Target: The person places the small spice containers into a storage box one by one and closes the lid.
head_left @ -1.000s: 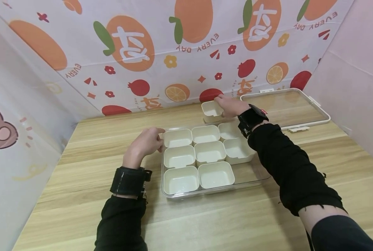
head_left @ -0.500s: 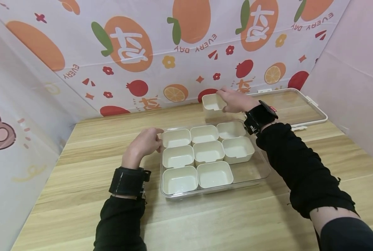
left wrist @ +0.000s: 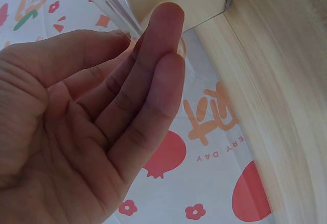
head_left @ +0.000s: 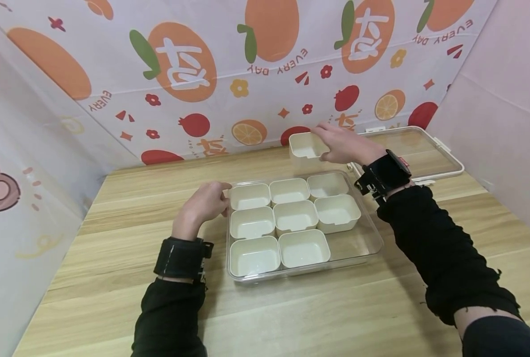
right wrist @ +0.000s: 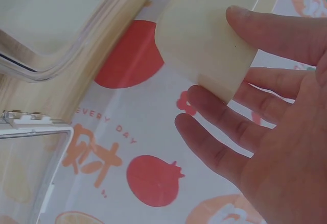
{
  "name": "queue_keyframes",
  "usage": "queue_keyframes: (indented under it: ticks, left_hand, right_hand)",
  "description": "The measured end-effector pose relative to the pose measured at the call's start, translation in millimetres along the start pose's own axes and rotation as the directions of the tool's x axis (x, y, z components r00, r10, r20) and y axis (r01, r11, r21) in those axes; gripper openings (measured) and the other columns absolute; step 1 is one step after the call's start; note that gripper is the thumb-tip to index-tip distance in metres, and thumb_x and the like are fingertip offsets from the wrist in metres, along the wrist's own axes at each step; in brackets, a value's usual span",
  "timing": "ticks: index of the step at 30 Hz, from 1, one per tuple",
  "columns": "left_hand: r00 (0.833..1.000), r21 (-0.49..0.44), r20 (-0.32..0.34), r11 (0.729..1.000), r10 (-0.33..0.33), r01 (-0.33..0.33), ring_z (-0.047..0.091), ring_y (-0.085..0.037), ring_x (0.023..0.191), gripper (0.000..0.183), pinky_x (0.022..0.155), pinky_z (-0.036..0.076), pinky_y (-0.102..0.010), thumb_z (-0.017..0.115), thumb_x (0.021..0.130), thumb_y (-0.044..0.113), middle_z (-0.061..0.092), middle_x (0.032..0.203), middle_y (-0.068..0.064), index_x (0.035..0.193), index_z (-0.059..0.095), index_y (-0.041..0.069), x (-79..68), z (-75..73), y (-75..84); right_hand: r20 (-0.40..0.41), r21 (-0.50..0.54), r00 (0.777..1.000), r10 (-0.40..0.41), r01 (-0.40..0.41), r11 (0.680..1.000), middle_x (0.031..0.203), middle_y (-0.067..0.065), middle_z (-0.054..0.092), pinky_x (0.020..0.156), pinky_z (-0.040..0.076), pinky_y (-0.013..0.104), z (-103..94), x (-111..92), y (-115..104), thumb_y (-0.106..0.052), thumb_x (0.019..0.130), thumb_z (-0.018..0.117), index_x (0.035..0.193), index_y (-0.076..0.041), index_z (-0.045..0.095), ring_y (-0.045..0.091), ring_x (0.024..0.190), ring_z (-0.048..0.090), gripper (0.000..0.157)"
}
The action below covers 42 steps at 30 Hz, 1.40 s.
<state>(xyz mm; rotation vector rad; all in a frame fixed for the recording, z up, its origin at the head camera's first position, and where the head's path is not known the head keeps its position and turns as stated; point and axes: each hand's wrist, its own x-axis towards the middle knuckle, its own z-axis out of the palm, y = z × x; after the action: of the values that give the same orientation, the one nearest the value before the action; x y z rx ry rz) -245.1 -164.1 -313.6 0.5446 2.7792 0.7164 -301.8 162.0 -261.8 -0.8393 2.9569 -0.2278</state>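
My right hand (head_left: 347, 144) grips a small cream storage bin (head_left: 301, 157) by its right side, above the table's back part. In the right wrist view, the thumb lies on one wall of this bin (right wrist: 204, 40) and fingers curl behind it. At the left side of a clear plastic box (head_left: 356, 250), my left hand (head_left: 206, 202) holds the rim near the back corner. Its curled fingers (left wrist: 163, 35) show against the clear wall in the left wrist view. Several matching cream bins (head_left: 296, 216) stand in rows inside the box; the front right spot shows bare bottom.
A clear lid with a white frame (head_left: 430, 173) lies at the back right of the wooden table (head_left: 126, 218). A fruit-print cloth (head_left: 265, 94) hangs right behind the table, with pale cloth along both sides.
My right hand has lifted the small bin off the back of the table and drawn slightly right, uncovering the box's back right bin. The left hand stays at the box's rim.
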Motion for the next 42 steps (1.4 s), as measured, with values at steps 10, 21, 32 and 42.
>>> queue_keyframes:
  ticks: [10, 21, 32, 42]
  left_hand:
    - [1.0, 0.003, 0.004, 1.0, -0.002, 0.002, 0.059, -0.023, 0.063, 0.047, 0.049, 0.032, -0.029, 0.046, 0.078, -0.005, 0.063, 0.065, -0.01, 0.125, 0.043, -0.01, -0.4, -0.9, 0.2]
    - [1.0, -0.008, 0.012, 1.0, -0.013, 0.013, 0.058, -0.024, 0.063, 0.048, 0.047, 0.028, -0.029, 0.046, 0.079, -0.005, 0.063, 0.065, -0.011, 0.126, 0.042, -0.01, -1.1, -1.3, -1.8]
    - [1.0, -0.001, 0.008, 1.0, -0.013, 0.013, 0.058, -0.023, 0.062, 0.048, 0.049, 0.031, -0.03, 0.046, 0.079, -0.005, 0.063, 0.064, -0.01, 0.126, 0.042, -0.01, -0.5, -1.3, -1.6]
    - [1.0, 0.019, 0.004, 1.0, 0.0, 0.0, 0.057, -0.02, 0.06, 0.048, 0.05, 0.032, -0.03, 0.045, 0.078, -0.004, 0.063, 0.064, -0.01, 0.126, 0.043, -0.009, 1.0, -1.2, -0.9]
  right_hand:
    - [-0.046, 0.012, 0.998, -0.036, 0.037, 0.999, 0.132, 0.019, 0.034, 0.097, 0.033, 0.047, -4.4, -16, -5, -0.013, 0.08, 0.064, 0.135, 0.003, 0.029, 0.03, 0.116, 0.035, 0.068]
    - [-0.068, 0.033, 0.997, -0.025, 0.027, 0.999, 0.136, 0.018, 0.032, 0.099, 0.03, 0.051, -10.0, -37, -12, -0.014, 0.078, 0.067, 0.136, 0.001, 0.031, 0.032, 0.121, 0.031, 0.07]
    - [-0.083, 0.054, 0.996, -0.014, 0.019, 0.998, 0.138, 0.019, 0.031, 0.099, 0.028, 0.052, -9.8, -60, -17, -0.02, 0.079, 0.066, 0.136, -0.001, 0.031, 0.032, 0.123, 0.028, 0.07]
    - [-0.129, 0.125, 0.992, 0.015, 0.001, 0.992, 0.133, 0.02, 0.037, 0.098, 0.029, 0.053, 2.2, -77, -13, -0.019, 0.075, 0.07, 0.132, 0.0, 0.037, 0.033, 0.119, 0.033, 0.069]
